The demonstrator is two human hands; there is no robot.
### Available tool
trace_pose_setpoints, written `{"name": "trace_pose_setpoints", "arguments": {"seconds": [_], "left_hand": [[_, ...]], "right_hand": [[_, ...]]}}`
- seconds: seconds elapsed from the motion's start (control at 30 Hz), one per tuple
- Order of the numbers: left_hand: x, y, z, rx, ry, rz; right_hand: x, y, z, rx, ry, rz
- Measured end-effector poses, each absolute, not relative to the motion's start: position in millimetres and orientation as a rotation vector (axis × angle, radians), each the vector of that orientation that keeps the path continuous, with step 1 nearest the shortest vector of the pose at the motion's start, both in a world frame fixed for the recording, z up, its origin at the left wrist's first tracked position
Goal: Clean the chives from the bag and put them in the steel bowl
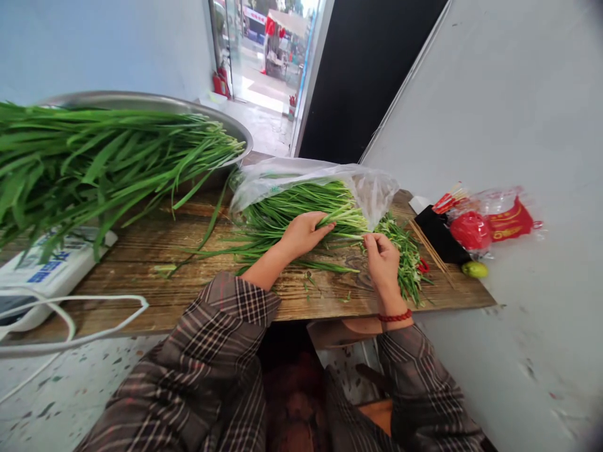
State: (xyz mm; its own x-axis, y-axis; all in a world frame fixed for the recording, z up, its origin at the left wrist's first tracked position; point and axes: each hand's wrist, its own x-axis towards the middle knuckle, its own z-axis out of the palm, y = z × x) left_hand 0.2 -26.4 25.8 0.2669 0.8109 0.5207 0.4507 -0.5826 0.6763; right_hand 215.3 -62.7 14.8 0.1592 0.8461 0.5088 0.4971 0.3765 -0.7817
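My left hand (pixel 305 236) is closed round some green stalks beside a pile of long green leafy stalks (pixel 301 199), which lies on a wooden table (pixel 141 276) partly under a clear plastic bag (pixel 377 188). The fingertips of my right hand (pixel 382 258) pinch the pale ends of stalks that stretch across from my left hand. Just behind and right of my right hand is a heap of short green trimmings (pixel 409 270). A wide metal basin (pixel 242 135) at the left holds a large bundle of long green leaves (pixel 108 150).
At the left front stands a white device (pixel 56 276) with a white cable (pixel 108 296) looping over the edge. The table's right end bears wooden sticks (pixel 431 251), a black container (pixel 440 235), red plastic packages (pixel 471 230) and a yellow-green fruit (pixel 475 270) against the wall.
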Motion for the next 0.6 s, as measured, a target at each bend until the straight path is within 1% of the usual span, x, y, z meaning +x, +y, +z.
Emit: {"name": "trace_pose_setpoints", "arguments": {"seconds": [0.13, 0.27, 0.47, 0.6], "left_hand": [[3, -25, 21, 2.122, 1.090, 1.104], [2, -23, 18, 2.044, 1.101, 1.099], [1, -24, 20, 1.881, 1.156, 1.161], [3, -26, 21, 1.951, 1.195, 1.137]], "right_hand": [[206, -54, 19, -1.233, -1.432, 0.418], [198, -42, 29, -1.192, -1.408, 0.458], [183, -29, 25, -1.028, -1.381, 0.788], [175, -27, 11, -0.945, -1.395, 0.863]]}}
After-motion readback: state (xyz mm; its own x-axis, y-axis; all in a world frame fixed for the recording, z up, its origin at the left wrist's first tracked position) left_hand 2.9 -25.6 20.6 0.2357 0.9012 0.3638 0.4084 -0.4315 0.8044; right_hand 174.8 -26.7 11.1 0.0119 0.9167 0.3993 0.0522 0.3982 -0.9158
